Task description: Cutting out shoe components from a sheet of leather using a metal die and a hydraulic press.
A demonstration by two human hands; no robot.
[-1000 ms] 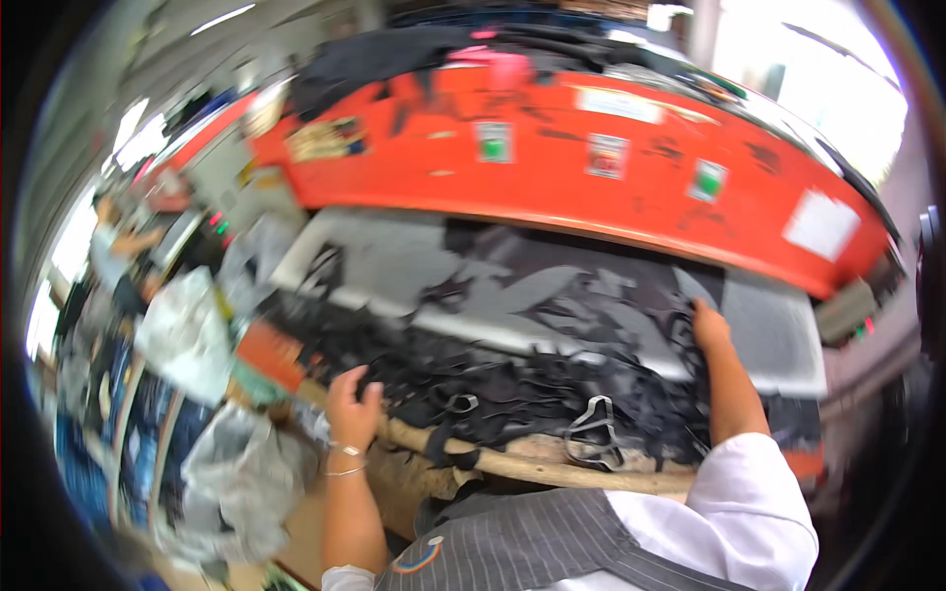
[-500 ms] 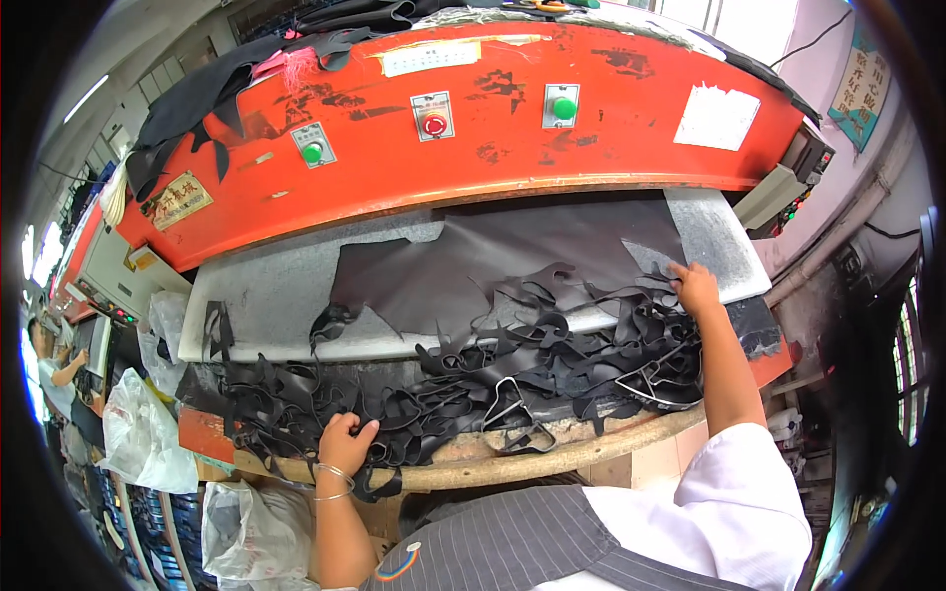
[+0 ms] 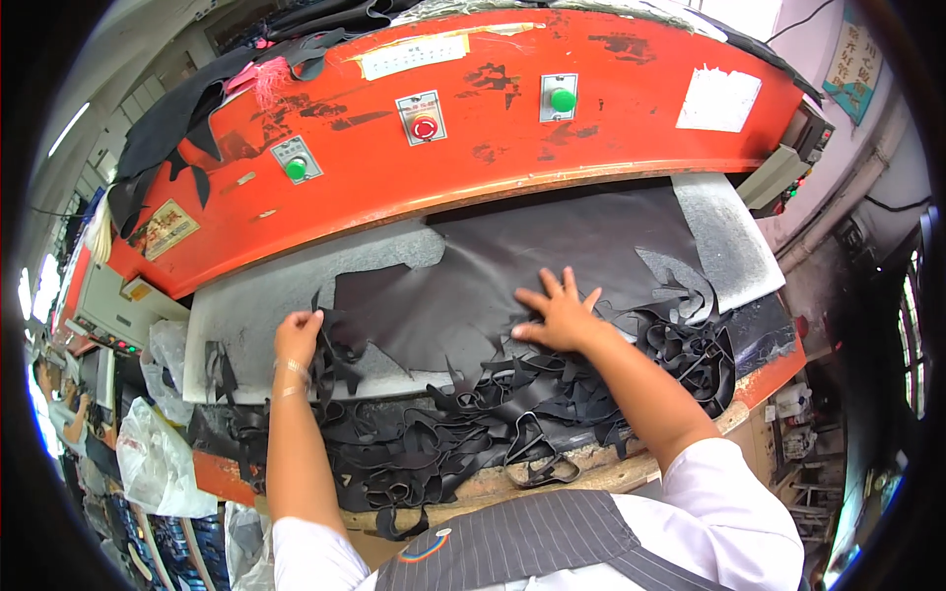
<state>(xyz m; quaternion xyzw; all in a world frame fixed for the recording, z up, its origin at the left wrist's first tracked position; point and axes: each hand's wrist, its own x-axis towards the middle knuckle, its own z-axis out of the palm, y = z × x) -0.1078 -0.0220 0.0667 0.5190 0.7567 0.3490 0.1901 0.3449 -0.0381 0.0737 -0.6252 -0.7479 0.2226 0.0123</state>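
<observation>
A large sheet of black leather (image 3: pixel 404 310) with ragged, cut-out edges lies on the pale cutting board (image 3: pixel 232 286) of a red press. My right hand (image 3: pixel 560 313) is open, fingers spread over the sheet's near middle part. Left of the sheet, my left hand (image 3: pixel 299 338) has its fingers closed on a narrow black leather scrap (image 3: pixel 330 362) that hangs down beside it. A tangled heap of leather offcuts (image 3: pixel 443 433) lies along the near edge, below both hands. Among the offcuts sits a metal cutting die (image 3: pixel 532 443); a second cutting die (image 3: pixel 724 369) is partly hidden at the right.
The red press head (image 3: pixel 355 148) spans the far side, carrying two green buttons and a red stop button (image 3: pixel 425 126). A worn ledge (image 3: pixel 591 483) borders the near side. Plastic bags (image 3: pixel 163 463) hang at the left. Another person's arm (image 3: pixel 77 419) shows at far left.
My right hand has moved left from the sheet's right edge and spread out. My left hand has risen from the offcut heap to the board. Scraps at the near edge have shifted.
</observation>
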